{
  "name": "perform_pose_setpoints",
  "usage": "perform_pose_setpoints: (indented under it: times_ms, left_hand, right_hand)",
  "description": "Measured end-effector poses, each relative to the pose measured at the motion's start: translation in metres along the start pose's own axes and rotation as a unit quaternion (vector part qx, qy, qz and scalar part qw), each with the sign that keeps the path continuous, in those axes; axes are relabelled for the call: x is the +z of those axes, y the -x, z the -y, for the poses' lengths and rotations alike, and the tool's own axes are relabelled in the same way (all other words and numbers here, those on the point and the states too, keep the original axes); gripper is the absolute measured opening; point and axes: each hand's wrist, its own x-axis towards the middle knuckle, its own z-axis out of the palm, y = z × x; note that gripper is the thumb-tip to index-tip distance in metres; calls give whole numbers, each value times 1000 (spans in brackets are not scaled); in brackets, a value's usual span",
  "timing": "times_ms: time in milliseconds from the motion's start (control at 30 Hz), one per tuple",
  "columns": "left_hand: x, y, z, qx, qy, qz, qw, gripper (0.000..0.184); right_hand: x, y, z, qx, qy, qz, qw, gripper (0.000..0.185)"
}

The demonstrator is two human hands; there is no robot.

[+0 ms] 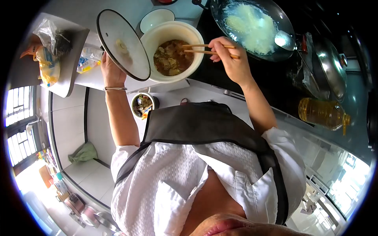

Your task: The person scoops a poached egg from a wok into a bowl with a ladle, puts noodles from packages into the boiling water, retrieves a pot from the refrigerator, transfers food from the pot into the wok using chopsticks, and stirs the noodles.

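Your left hand (112,71) clasps the lid (124,45); your right hand (233,63) pinches 2 chopsticks (197,51); slackening could drop either on the pot (173,33).

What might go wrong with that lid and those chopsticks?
The tilted lid could slip from the left hand and bang the pot. The right hand's chopsticks reach into the pot, so the brown food might splash. That hand also looks near the pan, and might bump it.
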Motion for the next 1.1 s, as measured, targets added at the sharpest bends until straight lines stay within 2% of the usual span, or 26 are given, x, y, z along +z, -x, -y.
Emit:
perform_pose_setpoints:
  times_ms: [33,67,133,200,233,267,300,400,433,467,533,600,633,700,733,867,933,1033,1067,1100]
  left_hand:
    - [-1,4,-2,-17,47,8,999,20]
    - [-4,5,0,-17,49,6,999,20]
    - [-14,5,5,-36,97,67,992,22]
    - [-24,3,9,-58,113,80,989,22]
    - [-27,3,10,-79,127,96,984,22]
    - [-27,4,11,-79,129,93,984,22]
    - [-25,5,13,-75,111,76,988,22]
    - [-12,12,12,-74,90,34,993,22]
    - [-9,13,10,-78,84,10,993,22]
    - [-10,12,11,-79,85,11,993,22]
    - [-13,10,14,-80,113,47,989,22]
    - [-15,8,14,-83,127,69,986,21]
    - [-15,7,14,-86,140,90,982,21]
    - [-9,10,13,-85,131,73,985,20]
    - [-6,11,12,-84,121,54,988,19]
    - [-4,11,15,-86,127,54,987,19]
    - [-7,10,16,-93,142,97,981,19]
    - [-5,12,16,-89,130,76,985,20]
    - [-5,13,15,-88,131,74,985,20]
    - [-5,15,13,-87,122,72,986,21]
  right_hand:
    - [3,-4,-4,-27,61,14,998,21]
    - [5,-9,-11,-26,63,17,998,21]
    - [12,-14,-24,-61,155,22,986,19]
    - [20,-18,-27,-48,138,16,989,19]
    - [22,-21,-31,-72,199,10,977,18]
    - [24,-24,-35,-96,260,4,961,18]
    - [27,-27,-43,-97,262,5,960,18]
    - [28,-36,-61,-74,231,-33,970,16]
    - [23,-38,-61,-6,147,-39,988,19]
    - [18,-40,-58,61,62,-46,995,21]
    - [5,-42,-50,117,-8,-71,991,22]
    - [-1,-38,-39,114,-8,-72,991,23]
    - [1,-33,-36,103,-3,-61,993,24]
    - [8,-19,-29,91,31,-8,995,30]
    - [13,-13,-34,70,35,14,997,24]
    - [37,-2,-34,-81,227,52,969,12]
    - [46,-1,-33,-110,282,91,949,9]
    - [49,4,-30,-113,315,111,936,10]
    - [47,5,-31,-115,315,113,935,10]
    - [43,6,-32,-114,282,73,950,11]
